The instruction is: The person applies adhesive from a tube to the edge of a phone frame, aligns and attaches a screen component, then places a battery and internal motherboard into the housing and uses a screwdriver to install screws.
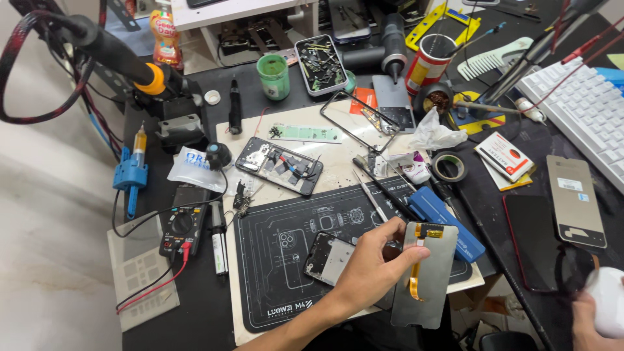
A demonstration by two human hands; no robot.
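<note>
My left hand grips a grey phone display panel by its left edge, back side up, with an orange flex cable running down it. The panel is held over the right edge of a black printed work mat. Just left of that hand, a bare phone frame piece lies on the mat. My right hand is at the bottom right corner, holding a rounded white object that is partly cut off by the frame edge.
An opened phone lies behind the mat. A multimeter sits left, a blue case and tape roll right. Further right lie a dark phone, another panel and a white keyboard. A parts tray stands at the back.
</note>
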